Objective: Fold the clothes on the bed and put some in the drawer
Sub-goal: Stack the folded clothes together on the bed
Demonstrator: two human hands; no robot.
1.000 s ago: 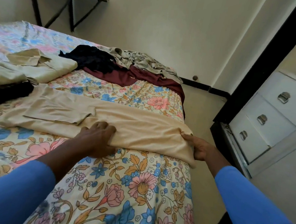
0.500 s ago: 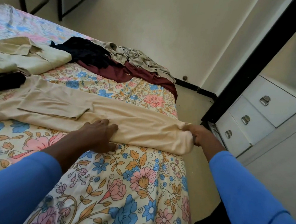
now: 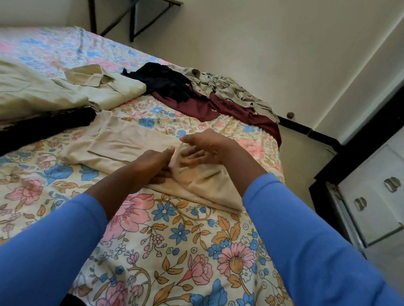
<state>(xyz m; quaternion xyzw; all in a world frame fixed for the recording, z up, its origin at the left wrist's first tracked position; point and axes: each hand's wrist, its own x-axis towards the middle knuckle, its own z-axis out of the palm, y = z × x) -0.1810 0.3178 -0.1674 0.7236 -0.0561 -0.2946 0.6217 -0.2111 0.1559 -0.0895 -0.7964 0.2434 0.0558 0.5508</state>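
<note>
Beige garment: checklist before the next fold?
1. Left hand holds the beige garment at the crease: ok.
2. Right hand on the turned-over end, fingers spread: ok.
3. Turned-over end flat: not ok, bunched.
4. Sleeve tucked onto the body: ok.
5. Left end apart from the black garment: cannot tell.
6. White drawers open for stowing: not ok, those in view look shut.

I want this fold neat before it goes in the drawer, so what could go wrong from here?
The beige top is bunched and wrinkled between the left hand and the right hand, so the fold may set crooked. Its doubled end lies close to the right edge of the bed and could slip off.
</note>
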